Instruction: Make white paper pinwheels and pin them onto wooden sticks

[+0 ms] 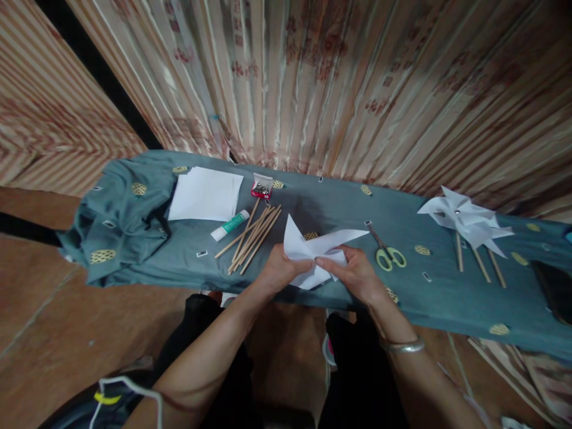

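Note:
A white paper pinwheel (304, 247) is held in front of me over the near edge of the cloth-covered table. My left hand (286, 265) grips its left side, and my right hand (353, 271) grips its right side. Both thumbs press near its centre, where a small dark spot shows between them. The fingers underneath are hidden by the paper. Just right of the pinwheel lie scissors (389, 256) with pale green handles. To its left is a loose pile of thin wooden sticks (254, 241).
A glue stick (230, 226), a stack of white paper (205, 193) and a small red box (261, 186) of metal pins or tacks lie left on the table (339, 205). Finished-looking pinwheels (469, 217) on sticks and a dark phone (554, 289) lie right. A curtain (313, 89) hangs behind.

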`<state>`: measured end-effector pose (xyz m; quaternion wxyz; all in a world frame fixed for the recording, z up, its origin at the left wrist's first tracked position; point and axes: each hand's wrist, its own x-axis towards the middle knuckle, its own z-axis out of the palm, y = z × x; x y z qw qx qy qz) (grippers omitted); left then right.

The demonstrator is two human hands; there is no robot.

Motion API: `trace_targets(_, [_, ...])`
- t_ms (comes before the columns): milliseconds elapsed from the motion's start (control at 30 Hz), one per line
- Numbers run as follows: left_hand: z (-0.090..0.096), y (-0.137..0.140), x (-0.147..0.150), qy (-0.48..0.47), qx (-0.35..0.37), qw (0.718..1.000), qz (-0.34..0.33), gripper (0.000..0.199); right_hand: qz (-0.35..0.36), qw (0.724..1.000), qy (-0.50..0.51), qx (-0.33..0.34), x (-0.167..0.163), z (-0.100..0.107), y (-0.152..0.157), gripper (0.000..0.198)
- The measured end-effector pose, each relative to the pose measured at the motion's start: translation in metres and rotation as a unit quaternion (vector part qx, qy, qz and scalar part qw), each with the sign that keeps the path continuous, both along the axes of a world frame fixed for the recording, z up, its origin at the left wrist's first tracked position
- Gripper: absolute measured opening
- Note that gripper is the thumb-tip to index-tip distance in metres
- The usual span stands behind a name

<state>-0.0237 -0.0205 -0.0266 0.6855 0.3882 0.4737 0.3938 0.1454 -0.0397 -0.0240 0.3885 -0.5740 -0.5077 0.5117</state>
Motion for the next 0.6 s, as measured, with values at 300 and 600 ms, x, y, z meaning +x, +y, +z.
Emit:
trace_targets(300, [-0.0047,-0.0009,-0.005,-0.037,0.0,0.999,-0.01,0.022,-0.021,1.0,0.003,-0.001,-0.0013,-0.0026,0.0011,0.042])
trace_targets(600, [-0.0049,0.0006,-0.0107,0.007,0.0,1.0,-0.003,0.019,0.026,1.0,-0.014,0.004,-0.006,-0.0051,0.0045,0.039])
